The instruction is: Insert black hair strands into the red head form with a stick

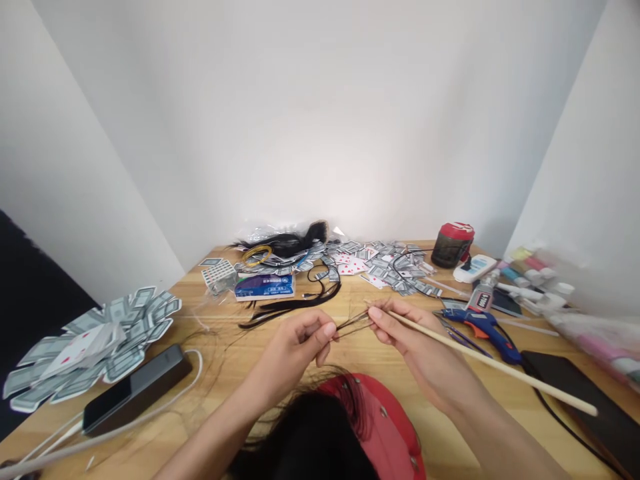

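Observation:
My left hand pinches one end of a thin strand of dark hair above the wooden table. My right hand pinches the other end of the strand and also holds a long wooden stick that runs down to the right. Just below my hands lies a red piece with black hair spread over it.
A phone with a white cable lies at left beside a fan of cut cards. More card pieces, a blue box and dark hair lie behind. A blue glue gun, glue tube, red-lidded jar and paint bottles stand at right.

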A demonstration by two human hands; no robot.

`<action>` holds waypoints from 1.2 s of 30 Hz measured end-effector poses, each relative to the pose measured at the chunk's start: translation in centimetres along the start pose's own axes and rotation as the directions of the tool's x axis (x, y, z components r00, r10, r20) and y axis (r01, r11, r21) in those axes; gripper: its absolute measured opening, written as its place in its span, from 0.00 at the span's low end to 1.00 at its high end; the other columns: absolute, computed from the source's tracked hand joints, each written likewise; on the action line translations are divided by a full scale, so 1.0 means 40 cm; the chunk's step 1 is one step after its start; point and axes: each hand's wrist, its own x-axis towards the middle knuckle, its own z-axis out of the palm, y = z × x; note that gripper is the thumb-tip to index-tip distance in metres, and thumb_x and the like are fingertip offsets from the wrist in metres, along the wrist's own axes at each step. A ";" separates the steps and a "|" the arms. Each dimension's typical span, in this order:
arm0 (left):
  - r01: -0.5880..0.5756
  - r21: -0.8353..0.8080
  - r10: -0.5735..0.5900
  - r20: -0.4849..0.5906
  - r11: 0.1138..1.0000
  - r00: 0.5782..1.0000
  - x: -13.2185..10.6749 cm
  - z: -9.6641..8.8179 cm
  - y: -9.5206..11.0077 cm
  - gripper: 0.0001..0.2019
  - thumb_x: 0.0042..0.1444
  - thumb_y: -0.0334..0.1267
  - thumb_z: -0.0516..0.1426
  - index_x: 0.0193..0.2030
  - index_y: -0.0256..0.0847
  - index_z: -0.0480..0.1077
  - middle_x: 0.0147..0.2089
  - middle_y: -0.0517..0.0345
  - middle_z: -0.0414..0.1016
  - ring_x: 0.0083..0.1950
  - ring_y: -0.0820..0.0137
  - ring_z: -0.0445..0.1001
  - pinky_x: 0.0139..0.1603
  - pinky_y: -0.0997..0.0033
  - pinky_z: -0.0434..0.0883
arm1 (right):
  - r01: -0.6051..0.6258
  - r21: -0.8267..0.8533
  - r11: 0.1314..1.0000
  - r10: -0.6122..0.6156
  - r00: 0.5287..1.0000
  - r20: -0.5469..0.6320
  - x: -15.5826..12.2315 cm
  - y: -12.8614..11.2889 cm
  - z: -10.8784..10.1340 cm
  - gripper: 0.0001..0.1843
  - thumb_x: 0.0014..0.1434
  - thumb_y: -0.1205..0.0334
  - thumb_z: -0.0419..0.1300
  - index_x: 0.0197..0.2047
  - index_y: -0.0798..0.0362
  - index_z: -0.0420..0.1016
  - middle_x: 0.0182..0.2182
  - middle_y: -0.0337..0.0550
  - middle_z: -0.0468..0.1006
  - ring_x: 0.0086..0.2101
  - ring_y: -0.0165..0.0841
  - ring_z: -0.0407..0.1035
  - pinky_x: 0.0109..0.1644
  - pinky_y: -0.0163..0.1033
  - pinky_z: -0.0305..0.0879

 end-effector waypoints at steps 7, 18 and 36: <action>0.079 0.103 -0.084 0.040 0.992 0.996 0.002 -0.006 -0.007 0.19 0.62 0.51 0.50 0.46 0.36 0.70 0.23 0.63 0.71 0.17 0.76 0.56 0.20 0.75 0.53 | 0.029 -0.061 0.998 -0.033 0.998 -0.054 0.023 0.012 -0.021 0.18 0.46 0.48 0.74 0.31 0.54 0.80 0.26 0.36 0.73 0.28 0.27 0.63 0.34 0.33 0.59; 0.011 0.398 -0.061 0.111 0.918 0.992 -0.014 -0.062 0.021 0.19 0.64 0.46 0.50 0.29 0.38 0.73 0.25 0.62 0.65 0.29 0.72 0.61 0.32 0.72 0.55 | 0.045 -0.182 0.982 -0.070 0.989 -0.131 0.061 0.002 -0.074 0.24 0.39 0.42 0.73 0.27 0.53 0.76 0.27 0.42 0.76 0.26 0.31 0.67 0.31 0.37 0.66; -0.050 0.345 -0.008 0.165 0.937 0.986 -0.023 -0.029 0.023 0.18 0.66 0.44 0.50 0.31 0.38 0.73 0.31 0.59 0.74 0.33 0.69 0.69 0.35 0.74 0.62 | 0.451 -0.588 0.671 -0.184 0.870 0.457 -0.036 0.008 0.027 0.11 0.66 0.58 0.58 0.39 0.46 0.83 0.35 0.41 0.83 0.36 0.38 0.75 0.41 0.38 0.68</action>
